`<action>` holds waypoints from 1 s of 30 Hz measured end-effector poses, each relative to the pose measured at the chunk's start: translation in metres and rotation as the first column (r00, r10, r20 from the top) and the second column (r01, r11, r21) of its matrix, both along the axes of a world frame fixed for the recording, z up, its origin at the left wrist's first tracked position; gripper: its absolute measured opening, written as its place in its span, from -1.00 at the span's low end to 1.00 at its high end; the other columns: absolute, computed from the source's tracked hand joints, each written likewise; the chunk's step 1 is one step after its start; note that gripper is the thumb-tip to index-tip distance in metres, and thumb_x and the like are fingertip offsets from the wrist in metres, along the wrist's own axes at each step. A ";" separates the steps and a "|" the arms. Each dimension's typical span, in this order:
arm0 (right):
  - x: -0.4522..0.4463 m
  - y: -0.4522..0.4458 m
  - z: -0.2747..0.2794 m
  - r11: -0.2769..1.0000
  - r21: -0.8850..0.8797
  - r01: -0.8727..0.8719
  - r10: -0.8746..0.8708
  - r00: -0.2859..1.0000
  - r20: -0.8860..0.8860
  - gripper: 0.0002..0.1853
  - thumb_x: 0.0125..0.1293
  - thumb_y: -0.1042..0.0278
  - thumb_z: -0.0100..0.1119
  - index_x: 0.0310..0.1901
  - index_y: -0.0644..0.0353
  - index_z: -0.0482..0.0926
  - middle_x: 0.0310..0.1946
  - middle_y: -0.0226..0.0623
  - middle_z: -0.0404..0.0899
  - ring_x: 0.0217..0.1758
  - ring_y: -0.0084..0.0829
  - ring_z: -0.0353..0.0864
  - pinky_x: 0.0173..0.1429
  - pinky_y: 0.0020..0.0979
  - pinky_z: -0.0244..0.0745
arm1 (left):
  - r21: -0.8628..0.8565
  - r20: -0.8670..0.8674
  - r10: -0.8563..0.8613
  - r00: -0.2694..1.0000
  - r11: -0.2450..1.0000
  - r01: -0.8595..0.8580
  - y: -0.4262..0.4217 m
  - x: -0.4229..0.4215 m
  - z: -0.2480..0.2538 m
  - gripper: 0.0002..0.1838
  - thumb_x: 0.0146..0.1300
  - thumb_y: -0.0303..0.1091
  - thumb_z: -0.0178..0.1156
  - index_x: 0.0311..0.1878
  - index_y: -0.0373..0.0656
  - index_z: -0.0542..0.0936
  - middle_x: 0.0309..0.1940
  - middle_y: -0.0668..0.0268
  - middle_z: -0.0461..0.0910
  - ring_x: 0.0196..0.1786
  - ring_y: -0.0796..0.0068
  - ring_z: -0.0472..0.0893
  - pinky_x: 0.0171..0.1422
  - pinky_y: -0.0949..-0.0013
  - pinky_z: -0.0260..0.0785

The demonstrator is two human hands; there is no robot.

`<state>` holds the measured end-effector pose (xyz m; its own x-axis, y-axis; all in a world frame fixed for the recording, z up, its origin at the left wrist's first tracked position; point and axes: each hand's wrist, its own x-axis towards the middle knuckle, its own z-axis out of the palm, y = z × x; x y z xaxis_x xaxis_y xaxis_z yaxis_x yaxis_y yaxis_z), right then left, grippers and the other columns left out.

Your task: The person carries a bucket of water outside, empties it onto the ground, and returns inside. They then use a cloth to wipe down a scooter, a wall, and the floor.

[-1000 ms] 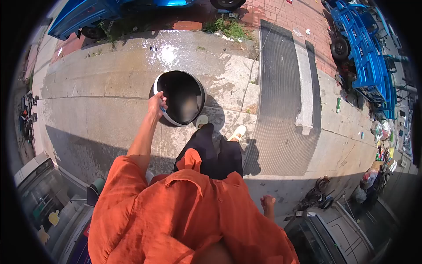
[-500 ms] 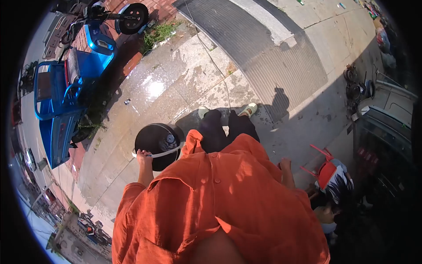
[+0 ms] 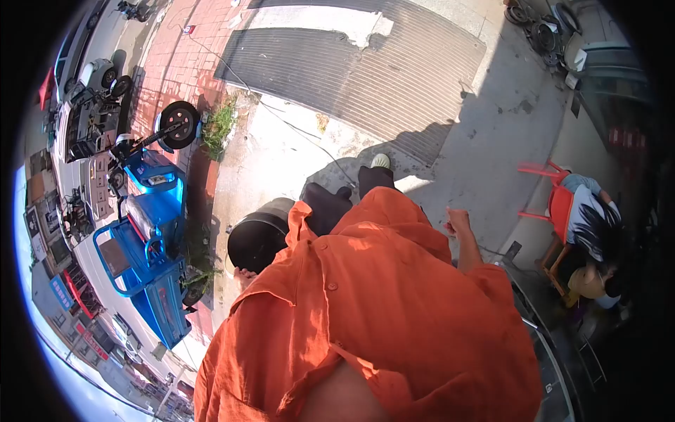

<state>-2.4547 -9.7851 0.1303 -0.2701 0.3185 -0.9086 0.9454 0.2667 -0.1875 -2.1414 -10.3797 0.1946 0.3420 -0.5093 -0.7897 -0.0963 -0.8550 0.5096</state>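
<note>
The left hand (image 3: 244, 276) grips the bucket (image 3: 254, 243) at its near side; the bucket hangs forward of it, beside the legs (image 3: 329, 209). The right hand (image 3: 458, 221), loosely curled, is well apart.

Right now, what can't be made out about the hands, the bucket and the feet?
All in the head view:
- Left hand: its grip on the bucket is mostly hidden by the orange shirt.
- Bucket contents: lost in the dark interior.
- Right hand: too small to tell whether it holds anything.
- Feet: one pale shoe shows; the other is hidden, apparently by the dark trousers.
</note>
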 end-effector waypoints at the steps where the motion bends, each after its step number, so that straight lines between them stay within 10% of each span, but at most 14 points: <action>1: -0.006 0.023 -0.011 1.000 -0.020 -0.006 0.005 0.999 -0.046 -0.71 0.19 0.12 0.05 -0.50 0.18 0.40 -0.75 -0.42 0.29 -0.75 -0.47 0.37 -0.71 -0.47 0.19 | -0.018 -0.018 -0.005 1.000 1.000 0.005 0.008 -0.026 0.002 -0.68 0.21 -0.12 -0.02 -0.60 0.02 0.20 -0.78 0.50 0.20 -0.79 0.64 0.08 -0.67 0.54 -0.02; 12: -0.101 0.114 -0.033 0.977 -0.016 0.213 -0.213 0.968 -0.129 -0.42 0.20 -0.20 -0.16 -0.35 0.30 0.47 -0.83 -0.30 0.31 -0.81 -0.36 0.40 -0.77 -0.41 0.23 | -0.104 -0.195 -0.150 0.969 0.986 0.132 0.065 -0.313 -0.039 -0.75 0.17 -0.23 0.04 -0.57 0.04 0.26 -0.76 0.50 0.23 -0.78 0.65 0.12 -0.67 0.54 -0.01; 16: -0.105 0.166 -0.056 0.998 0.024 -0.058 0.062 0.978 -0.198 -0.51 0.21 -0.07 -0.15 -0.40 0.31 0.47 -0.75 -0.24 0.39 -0.81 -0.38 0.38 -0.77 -0.41 0.27 | -0.061 -0.163 -0.327 0.931 0.945 0.321 0.100 -0.431 -0.061 -0.73 0.14 -0.24 0.05 -0.60 0.03 0.24 -0.76 0.49 0.23 -0.78 0.65 0.14 -0.67 0.53 0.00; 17: -0.125 0.156 -0.018 0.974 0.040 0.223 -0.218 0.972 -0.089 -0.59 0.19 0.04 -0.11 -0.44 0.30 0.46 -0.76 -0.27 0.37 -0.83 -0.40 0.34 -0.76 -0.40 0.28 | -0.059 -0.177 -0.342 0.923 0.940 0.337 0.117 -0.464 -0.059 -0.72 0.14 -0.24 0.06 -0.62 0.03 0.23 -0.76 0.49 0.23 -0.77 0.65 0.14 -0.65 0.54 0.01; 23: -0.138 0.204 0.007 0.773 0.019 0.634 -0.634 0.773 -0.033 -0.71 0.18 0.11 0.01 -0.35 0.21 0.46 -0.71 -0.42 0.26 -0.69 -0.53 0.33 -0.59 -0.45 0.31 | 0.026 -0.168 -0.636 0.753 0.761 0.648 0.192 -0.661 -0.109 -0.69 0.15 -0.25 0.04 -0.65 0.01 0.23 -0.77 0.48 0.22 -0.78 0.63 0.12 -0.68 0.54 0.00; 30: -0.167 0.237 0.002 0.636 -0.046 0.771 -0.770 0.637 0.032 -0.79 0.16 0.20 0.05 -0.42 0.19 0.44 -0.73 -0.41 0.26 -0.71 -0.52 0.33 -0.66 -0.48 0.27 | 0.043 -0.108 -0.824 0.556 0.555 0.831 0.316 -0.875 -0.082 -0.71 0.12 -0.24 0.11 -0.66 0.03 0.29 -0.79 0.49 0.28 -0.81 0.65 0.17 -0.74 0.55 0.03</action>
